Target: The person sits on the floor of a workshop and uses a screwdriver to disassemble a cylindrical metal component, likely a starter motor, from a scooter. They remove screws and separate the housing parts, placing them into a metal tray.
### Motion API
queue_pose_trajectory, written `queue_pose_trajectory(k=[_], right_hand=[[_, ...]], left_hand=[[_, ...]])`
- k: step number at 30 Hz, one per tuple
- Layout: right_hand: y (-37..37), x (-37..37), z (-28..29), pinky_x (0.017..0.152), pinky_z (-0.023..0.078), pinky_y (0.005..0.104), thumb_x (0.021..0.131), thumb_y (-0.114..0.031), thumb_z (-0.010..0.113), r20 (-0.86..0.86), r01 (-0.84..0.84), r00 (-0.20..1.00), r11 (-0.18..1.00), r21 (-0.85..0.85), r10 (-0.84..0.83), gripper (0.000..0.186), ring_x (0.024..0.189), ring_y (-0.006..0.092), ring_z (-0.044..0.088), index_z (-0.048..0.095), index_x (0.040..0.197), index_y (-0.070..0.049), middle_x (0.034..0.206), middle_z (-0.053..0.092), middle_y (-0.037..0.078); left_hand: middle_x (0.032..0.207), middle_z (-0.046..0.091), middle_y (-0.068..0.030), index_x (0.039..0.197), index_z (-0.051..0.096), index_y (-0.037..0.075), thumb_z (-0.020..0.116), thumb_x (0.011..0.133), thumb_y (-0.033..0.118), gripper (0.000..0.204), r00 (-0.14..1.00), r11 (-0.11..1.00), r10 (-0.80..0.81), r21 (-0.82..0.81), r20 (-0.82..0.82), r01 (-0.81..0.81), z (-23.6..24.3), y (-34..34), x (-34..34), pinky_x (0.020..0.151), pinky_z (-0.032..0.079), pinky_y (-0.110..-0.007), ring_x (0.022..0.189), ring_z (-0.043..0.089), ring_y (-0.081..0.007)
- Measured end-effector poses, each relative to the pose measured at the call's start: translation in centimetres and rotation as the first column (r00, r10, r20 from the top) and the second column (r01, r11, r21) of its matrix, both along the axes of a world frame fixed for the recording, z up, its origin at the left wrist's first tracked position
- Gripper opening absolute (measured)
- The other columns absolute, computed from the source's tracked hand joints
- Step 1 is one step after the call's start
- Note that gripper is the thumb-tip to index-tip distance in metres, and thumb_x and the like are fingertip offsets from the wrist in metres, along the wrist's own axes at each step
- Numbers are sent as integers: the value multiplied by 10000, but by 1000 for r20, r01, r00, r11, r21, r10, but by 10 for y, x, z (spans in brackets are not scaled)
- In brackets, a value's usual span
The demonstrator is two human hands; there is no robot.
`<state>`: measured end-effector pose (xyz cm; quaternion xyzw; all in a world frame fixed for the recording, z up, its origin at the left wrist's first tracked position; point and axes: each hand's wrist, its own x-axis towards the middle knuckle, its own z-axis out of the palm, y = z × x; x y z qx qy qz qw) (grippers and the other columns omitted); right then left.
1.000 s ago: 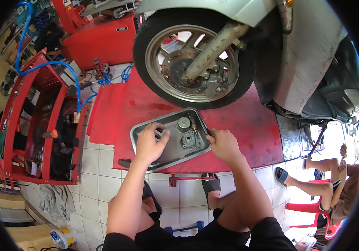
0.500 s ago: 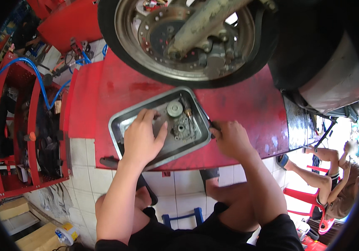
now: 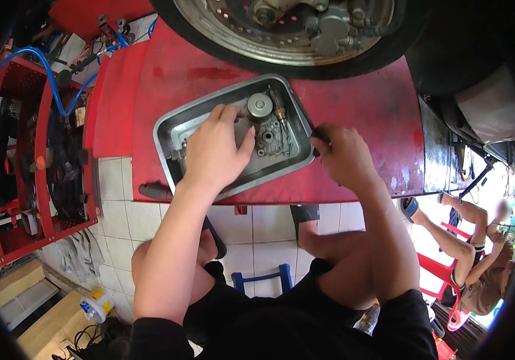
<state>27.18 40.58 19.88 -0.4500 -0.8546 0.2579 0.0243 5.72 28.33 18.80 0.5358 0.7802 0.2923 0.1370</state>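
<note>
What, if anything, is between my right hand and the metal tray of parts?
Nothing visible. The right hand is already at the right rim of the metal tray, while the left hand rests inside it over the parts.

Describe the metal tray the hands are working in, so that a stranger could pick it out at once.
Below the big wheel, on the red platform, lies a grey metal tray. It holds small engine parts; the left hand rests inside and the right hand grips its right rim. It is the only grey tray there.
</note>
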Motion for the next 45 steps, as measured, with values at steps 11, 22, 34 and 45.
queue_pose_trajectory(k=[11,22,34,45], right_hand=[[-7,-9,0,727,540,520,935,-241,658,110,-43,993,999,-2,43,202,828,422,685,695,995,-52,836,707,196],[-10,-26,-8,724,583,481,890,-167,657,180,-60,983,991,119,38,172,835,395,718,659,982,-23,922,707,216],[-3,-51,-18,916,576,489,808,-145,715,97,137,988,962,-238,-117,307,1064,424,687,700,1050,44,1104,691,275],[0,-64,-32,940,574,463,858,-142,674,115,217,975,939,-266,-192,294,1088,401,689,720,1087,36,1134,700,261]], left_hand=[[1129,640,-153,1210,608,29,714,867,228,410,1000,995,1,-96,5,-1,-4,2,1,802,547,-452,926,676,-358],[1398,521,-167,1486,419,84,786,803,199,784,999,989,11,-148,51,-3,-25,31,6,957,524,-461,1187,604,-403],[966,750,-156,1140,720,35,861,672,362,587,961,969,171,-140,-217,-204,-7,34,-1,826,561,-440,942,713,-362],[1161,694,-66,1195,656,87,737,857,300,408,-209,945,-147,74,967,-319,2,-19,-51,938,432,-428,1131,607,-219]])
